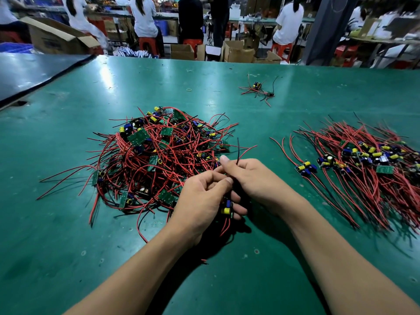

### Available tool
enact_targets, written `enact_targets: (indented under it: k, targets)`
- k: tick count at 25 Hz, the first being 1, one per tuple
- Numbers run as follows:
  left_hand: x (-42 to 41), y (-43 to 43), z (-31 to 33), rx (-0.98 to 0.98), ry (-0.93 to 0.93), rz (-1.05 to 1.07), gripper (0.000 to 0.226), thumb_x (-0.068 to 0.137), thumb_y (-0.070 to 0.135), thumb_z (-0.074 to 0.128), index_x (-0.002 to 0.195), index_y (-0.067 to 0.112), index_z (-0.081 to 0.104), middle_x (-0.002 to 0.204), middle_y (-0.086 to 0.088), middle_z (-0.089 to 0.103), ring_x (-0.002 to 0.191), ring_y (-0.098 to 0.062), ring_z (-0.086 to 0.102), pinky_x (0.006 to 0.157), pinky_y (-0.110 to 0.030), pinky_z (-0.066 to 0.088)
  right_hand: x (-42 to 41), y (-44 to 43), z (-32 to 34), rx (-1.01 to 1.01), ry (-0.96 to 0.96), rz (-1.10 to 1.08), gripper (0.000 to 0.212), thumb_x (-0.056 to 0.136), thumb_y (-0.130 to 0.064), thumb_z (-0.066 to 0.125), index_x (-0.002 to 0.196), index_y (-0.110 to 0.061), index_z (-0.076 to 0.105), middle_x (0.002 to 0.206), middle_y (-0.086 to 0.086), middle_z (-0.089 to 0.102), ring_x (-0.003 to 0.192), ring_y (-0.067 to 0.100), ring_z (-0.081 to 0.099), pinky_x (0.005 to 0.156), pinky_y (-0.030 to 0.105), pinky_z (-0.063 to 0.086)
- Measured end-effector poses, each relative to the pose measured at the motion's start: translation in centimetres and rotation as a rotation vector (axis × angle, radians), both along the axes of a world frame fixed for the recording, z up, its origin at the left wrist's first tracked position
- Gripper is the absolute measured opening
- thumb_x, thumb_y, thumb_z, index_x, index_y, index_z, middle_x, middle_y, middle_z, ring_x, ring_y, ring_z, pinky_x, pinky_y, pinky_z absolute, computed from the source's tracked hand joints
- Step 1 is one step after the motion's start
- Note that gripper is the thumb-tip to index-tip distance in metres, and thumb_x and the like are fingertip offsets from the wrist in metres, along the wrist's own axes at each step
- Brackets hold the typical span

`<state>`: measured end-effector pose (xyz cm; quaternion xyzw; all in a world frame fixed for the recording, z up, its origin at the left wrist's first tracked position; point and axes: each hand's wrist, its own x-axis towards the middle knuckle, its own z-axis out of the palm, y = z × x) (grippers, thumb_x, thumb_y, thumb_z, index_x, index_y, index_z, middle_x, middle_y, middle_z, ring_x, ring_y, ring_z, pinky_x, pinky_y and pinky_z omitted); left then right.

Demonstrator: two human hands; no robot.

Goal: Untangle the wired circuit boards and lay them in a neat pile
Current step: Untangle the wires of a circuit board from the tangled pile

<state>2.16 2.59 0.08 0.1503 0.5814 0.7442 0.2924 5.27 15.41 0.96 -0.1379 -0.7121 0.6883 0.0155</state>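
Showing no legible text, brand or number anywhere. Blurring into a dark smudge: print on the side of the open cardboard box point(48, 43) at far left. Appearing too small to read: faint markings on the green circuit boards point(138, 136).

I get a single view: a wide-angle camera on the person's head, facing forward and tilted down over the flat green bench point(68, 235). It sits close to the left hand point(200, 201) and right hand point(254, 176), mid-frame. The workshop beyond the bench's far edge fills the top strip.
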Motion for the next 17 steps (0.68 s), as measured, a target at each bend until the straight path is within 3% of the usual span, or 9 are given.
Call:
enact_targets:
  k: [2, 6, 9, 12, 15, 17]
  targets:
    - [0.0, 0.0, 0.1, 0.006, -0.008, -0.010, 0.013, 0.097, 0.008, 0.054, 0.086, 0.001, 0.054, 0.059, -0.013, 0.062, 0.045, -0.025, 0.063, 0.045, -0.030, 0.055, -0.4, 0.5, 0.2, 0.069, -0.019, -0.037, 0.047, 0.105, -0.042, 0.046, 0.088, -0.009, 0.075, 0.060, 0.015, 0.055, 0.042, 0.013, 0.046, 0.040, 0.017, 0.035]
    - [0.1, -0.2, 0.4, 0.015, -0.013, -0.037, 0.012, 0.097, 0.008, 0.054, 0.090, 0.000, 0.055, 0.060, -0.012, 0.061, 0.047, -0.025, 0.064, 0.047, -0.031, 0.055, -1.2, 0.8, -0.4, 0.191, -0.032, -0.182, 0.054, 0.106, -0.047, 0.039, 0.085, -0.017, 0.078, 0.058, -0.001, 0.048, 0.044, 0.008, 0.041, 0.048, 0.024, 0.033]
    - [0.0, -0.4, 0.7, 0.028, -0.023, -0.079, 0.010, 0.097, 0.007, 0.054, 0.092, -0.002, 0.054, 0.061, -0.013, 0.060, 0.048, -0.026, 0.064, 0.048, -0.032, 0.055, -1.6, 1.0, -0.8, 0.047, -0.005, -0.265, 0.059, 0.106, -0.053, 0.034, 0.085, -0.021, 0.080, 0.061, -0.001, 0.032, 0.041, 0.008, 0.024, 0.040, 0.020, 0.021]
    - [-0.1, -0.4, 0.8, 0.027, -0.027, -0.109, 0.009, 0.097, 0.005, 0.052, 0.095, -0.003, 0.055, 0.062, -0.015, 0.060, 0.049, -0.026, 0.065, 0.049, -0.033, 0.056, -1.7, 1.2, -1.0, -0.128, 0.055, -0.271, 0.059, 0.105, -0.053, 0.036, 0.083, -0.021, 0.080, 0.061, -0.005, 0.029, 0.041, 0.007, 0.017, 0.039, 0.017, 0.015]
    - [-0.2, -0.4, 0.8, 0.020, -0.033, -0.101, 0.010, 0.097, 0.006, 0.053, 0.096, -0.004, 0.055, 0.063, -0.015, 0.060, 0.049, -0.026, 0.065, 0.049, -0.032, 0.056, -1.5, 1.7, -1.2, 0.107, 0.129, -0.286, 0.048, 0.101, -0.053, 0.048, 0.084, -0.021, 0.079, 0.054, 0.000, 0.029, 0.040, 0.010, 0.023, 0.042, 0.023, 0.018]
    - [-0.3, -0.5, 0.7, 0.022, -0.035, -0.086, 0.010, 0.097, 0.007, 0.053, 0.096, -0.003, 0.054, 0.063, -0.015, 0.060, 0.049, -0.026, 0.065, 0.049, -0.032, 0.055, -1.1, 2.5, -1.3, 0.150, 0.118, -0.278, 0.048, 0.096, -0.055, 0.056, 0.088, -0.014, 0.079, 0.050, 0.001, 0.032, 0.040, 0.012, 0.025, 0.043, 0.024, 0.018]
